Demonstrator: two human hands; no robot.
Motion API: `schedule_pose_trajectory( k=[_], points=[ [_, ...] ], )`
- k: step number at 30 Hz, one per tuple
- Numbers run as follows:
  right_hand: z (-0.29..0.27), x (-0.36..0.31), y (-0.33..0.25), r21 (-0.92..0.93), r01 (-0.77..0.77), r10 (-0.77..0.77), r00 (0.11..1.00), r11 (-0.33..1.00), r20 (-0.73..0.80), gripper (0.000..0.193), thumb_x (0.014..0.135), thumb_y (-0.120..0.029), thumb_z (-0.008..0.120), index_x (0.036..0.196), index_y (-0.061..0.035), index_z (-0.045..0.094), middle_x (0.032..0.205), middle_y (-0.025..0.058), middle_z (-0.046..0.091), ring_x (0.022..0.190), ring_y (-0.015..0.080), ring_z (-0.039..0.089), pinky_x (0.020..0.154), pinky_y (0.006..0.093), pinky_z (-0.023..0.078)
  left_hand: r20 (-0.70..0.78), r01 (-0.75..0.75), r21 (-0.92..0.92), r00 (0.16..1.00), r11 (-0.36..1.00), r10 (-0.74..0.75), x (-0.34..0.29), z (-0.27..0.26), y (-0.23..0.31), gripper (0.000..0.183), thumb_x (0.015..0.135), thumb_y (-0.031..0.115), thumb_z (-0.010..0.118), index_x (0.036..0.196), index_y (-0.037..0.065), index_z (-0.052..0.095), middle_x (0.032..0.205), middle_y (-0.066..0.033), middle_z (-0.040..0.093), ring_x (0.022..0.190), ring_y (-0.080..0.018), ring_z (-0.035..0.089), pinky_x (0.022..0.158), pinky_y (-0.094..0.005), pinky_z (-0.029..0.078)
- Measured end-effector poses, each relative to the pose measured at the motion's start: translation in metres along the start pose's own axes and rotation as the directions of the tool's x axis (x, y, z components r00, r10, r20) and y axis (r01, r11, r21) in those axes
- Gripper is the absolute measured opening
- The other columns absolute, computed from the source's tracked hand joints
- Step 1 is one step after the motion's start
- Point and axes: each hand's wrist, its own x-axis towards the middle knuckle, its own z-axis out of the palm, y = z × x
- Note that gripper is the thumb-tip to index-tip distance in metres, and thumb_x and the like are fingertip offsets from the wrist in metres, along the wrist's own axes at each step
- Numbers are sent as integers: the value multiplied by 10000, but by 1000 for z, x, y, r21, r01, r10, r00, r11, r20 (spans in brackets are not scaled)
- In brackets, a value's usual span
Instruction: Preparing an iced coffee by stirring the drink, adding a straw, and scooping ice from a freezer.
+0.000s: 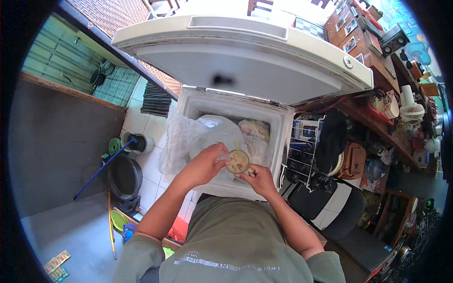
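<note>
A glass mug [237,162] of light brown drink, with paler pieces on top, is held above the open chest freezer [287,137]. My right hand [258,180] is closed on the mug's handle side. My left hand [208,162] curves against the mug's left side, thumb and forefinger at its rim. A thin yellow-green stick [235,144] shows at the mug's far edge; I cannot tell whether it is a straw or a spoon handle. Beneath my hands, cloudy plastic bags [214,125] fill much of the freezer, and a bag with brownish contents [255,128] lies at the far right inside.
The freezer's white lid [245,56] stands raised at the far side. On the right are a white wire rack [306,146], a black chair [347,207] and a cluttered wooden shelf [377,125]. A black tub [125,177], a bucket [144,143] and a blue-handled pole [106,165] stand left.
</note>
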Motion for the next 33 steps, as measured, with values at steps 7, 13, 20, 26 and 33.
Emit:
schedule_pose_trajectory(
  k=[7, 13, 20, 26, 33],
  points=[
    [16, -8, -3, -67, 31, -30, 999, 997, 13, 389, 777, -405, 755, 801, -41, 621, 578, 119, 494, 568, 309, 503, 573, 417, 406, -3, 88, 331, 996, 939, -93, -4, 25, 21, 305, 816, 40, 625, 1091, -4, 502, 1032, -219, 535, 953, -416, 576, 784, -480, 486],
    [13, -14, -13, -100, 59, -59, 998, 993, 2, 440, 781, -424, 746, 732, -28, 561, 577, 121, 510, 579, 320, 528, 581, 428, 411, 36, 96, 390, 992, 916, -119, -11, 27, 28, 348, 778, 18, 644, 1112, 11, 544, 1039, -195, 550, 971, -401, 577, 802, -469, 493],
    [17, -13, -3, -85, 54, -53, 998, 995, 14, 434, 779, -411, 755, 729, -30, 555, 557, 104, 470, 535, 292, 477, 556, 402, 402, -33, 53, 300, 998, 953, -46, -14, 26, 30, 360, 769, 19, 669, 1119, 24, 582, 1073, -195, 586, 967, -405, 583, 815, -448, 494],
    [12, -12, -12, -35, 24, -22, 999, 999, 42, 338, 779, -391, 759, 866, -79, 662, 558, 92, 474, 537, 268, 488, 556, 389, 406, -65, 69, 210, 996, 975, -57, -15, 20, 36, 388, 754, 6, 684, 1130, 31, 592, 1057, -188, 619, 950, -374, 609, 814, -435, 499],
    [8, -13, -15, -19, 21, -20, 1000, 1000, 23, 313, 783, -370, 758, 988, -140, 706, 577, 89, 492, 551, 236, 501, 568, 377, 413, -72, 75, 148, 995, 986, -65, -13, 14, 36, 373, 755, -18, 679, 1120, 26, 614, 1058, -172, 637, 894, -296, 648, 773, -374, 536]
  ],
)
